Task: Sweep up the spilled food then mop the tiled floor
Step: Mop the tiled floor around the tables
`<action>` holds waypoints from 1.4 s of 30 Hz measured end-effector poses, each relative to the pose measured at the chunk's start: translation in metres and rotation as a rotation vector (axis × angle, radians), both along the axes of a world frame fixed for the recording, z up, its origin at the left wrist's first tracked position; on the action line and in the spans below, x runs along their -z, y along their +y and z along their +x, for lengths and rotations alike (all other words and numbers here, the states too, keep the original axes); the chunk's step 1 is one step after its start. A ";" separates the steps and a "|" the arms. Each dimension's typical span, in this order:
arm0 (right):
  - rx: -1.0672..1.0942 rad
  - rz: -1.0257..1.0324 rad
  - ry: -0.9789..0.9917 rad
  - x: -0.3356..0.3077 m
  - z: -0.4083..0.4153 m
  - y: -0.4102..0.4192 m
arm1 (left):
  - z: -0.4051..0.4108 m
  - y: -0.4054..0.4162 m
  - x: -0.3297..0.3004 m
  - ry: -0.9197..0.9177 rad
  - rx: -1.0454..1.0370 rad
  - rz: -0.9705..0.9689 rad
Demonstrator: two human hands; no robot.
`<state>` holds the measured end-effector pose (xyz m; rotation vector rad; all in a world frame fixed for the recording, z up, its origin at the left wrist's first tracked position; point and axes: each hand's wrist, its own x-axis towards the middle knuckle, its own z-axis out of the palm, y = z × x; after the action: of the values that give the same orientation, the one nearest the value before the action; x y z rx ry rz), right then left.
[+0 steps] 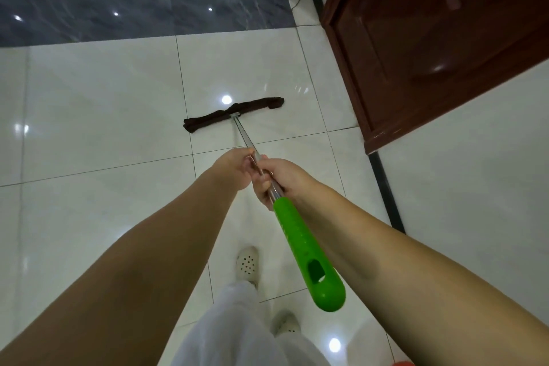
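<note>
Mopping stage, by the look of it: no spilled food shows on the white tiled floor [104, 104], so sweeping seems done and mopping remains. Mop [237, 128]: dark cloth head [234, 113] flat on a tile at frame centre, metal shaft running down-right to a green grip [309, 249]. Left hand [234, 168] and right hand [279, 181], just below centre, fingers curled round the shaft above the grip. Brown door [430, 38] at upper right.
</note>
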<state>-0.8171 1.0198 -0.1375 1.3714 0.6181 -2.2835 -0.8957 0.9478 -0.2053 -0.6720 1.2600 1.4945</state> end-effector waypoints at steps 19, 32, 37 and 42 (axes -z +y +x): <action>0.117 -0.145 -0.114 -0.054 0.192 0.007 | 0.183 0.001 -0.009 -0.110 -0.099 0.053; 0.289 -0.218 -0.120 -0.093 0.333 -0.013 | 0.327 -0.021 -0.031 -0.309 0.015 0.228; 0.271 -0.277 -0.102 -0.099 0.359 -0.006 | 0.350 -0.008 -0.031 -0.391 -0.238 0.319; 0.248 -0.323 -0.090 -0.101 0.375 -0.003 | 0.358 0.007 -0.016 -0.491 -0.403 0.286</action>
<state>-0.4422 1.0172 -0.0369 1.4427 0.0454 -2.3620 -0.5379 0.9550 -0.1893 -1.0620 0.5431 1.6542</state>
